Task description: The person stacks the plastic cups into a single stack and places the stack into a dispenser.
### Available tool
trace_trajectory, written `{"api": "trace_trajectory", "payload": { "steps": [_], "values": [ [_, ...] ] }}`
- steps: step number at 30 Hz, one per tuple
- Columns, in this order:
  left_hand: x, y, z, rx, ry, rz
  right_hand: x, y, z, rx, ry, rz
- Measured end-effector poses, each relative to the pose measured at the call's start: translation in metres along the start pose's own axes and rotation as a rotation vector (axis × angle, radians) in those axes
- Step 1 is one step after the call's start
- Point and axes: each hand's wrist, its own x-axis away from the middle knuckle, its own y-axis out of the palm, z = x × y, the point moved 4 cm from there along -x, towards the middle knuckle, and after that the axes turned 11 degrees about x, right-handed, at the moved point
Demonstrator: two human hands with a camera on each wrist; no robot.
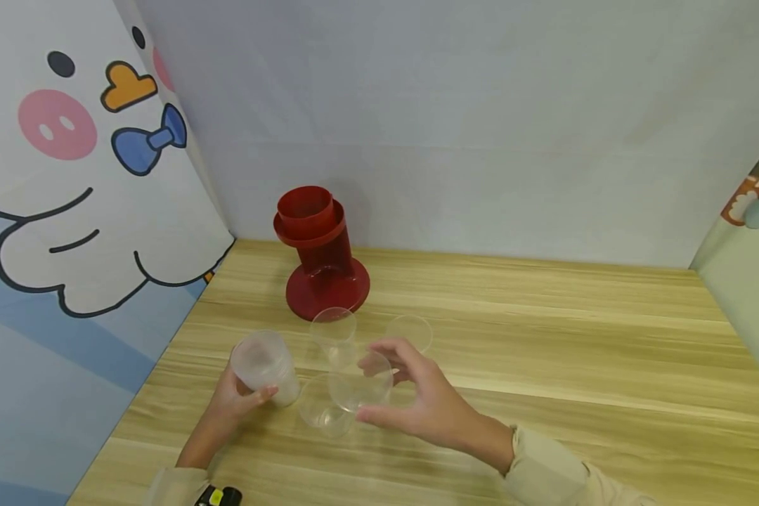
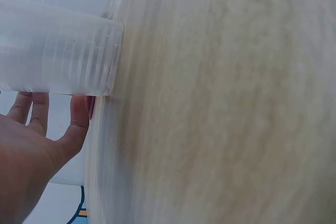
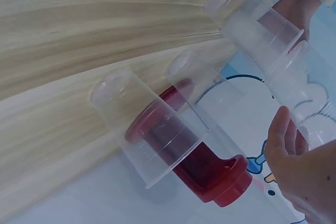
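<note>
My left hand [image 1: 228, 400] grips a stack of clear plastic cups [image 1: 267, 362], its thumb on the near side. In the left wrist view the fingers touch the side of the stack [image 2: 63, 51], whose rims lie close together. My right hand [image 1: 426, 397] holds a single clear cup [image 1: 359, 383] between thumb and fingers, above the table. Below and around it stand more clear cups: one at the front [image 1: 319, 407], one behind [image 1: 333, 327], and one at the back right [image 1: 411, 330], partly hidden by the right hand.
A red tube-shaped stand [image 1: 322, 260] with a round base and a collar at its top stands behind the cups. The wooden table [image 1: 544, 337] meets a pale cloth wall [image 1: 449, 140] at the back and a cartoon-printed cloth [image 1: 101, 239] at the left.
</note>
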Motion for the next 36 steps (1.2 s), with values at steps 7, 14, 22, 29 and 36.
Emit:
{"api": "trace_trajectory", "payload": {
  "steps": [7,14,22,29,36],
  "values": [
    [0.0,0.0,0.001,-0.007,0.0,-0.003,-0.011,0.003,-0.004,-0.009,-0.005,-0.013],
    [0.0,0.001,0.002,-0.013,-0.023,0.009,-0.02,0.005,-0.008,-0.012,0.012,-0.036],
    [0.0,0.002,0.003,0.005,0.002,-0.011,-0.033,0.011,-0.014,-0.024,-0.023,-0.042],
    [0.001,0.001,0.004,0.029,0.034,-0.013,-0.044,0.014,-0.02,-0.019,-0.026,-0.049],
    [-0.001,0.001,0.005,0.01,0.025,-0.027,-0.056,0.017,-0.023,-0.017,-0.036,-0.057]
  ]
}}
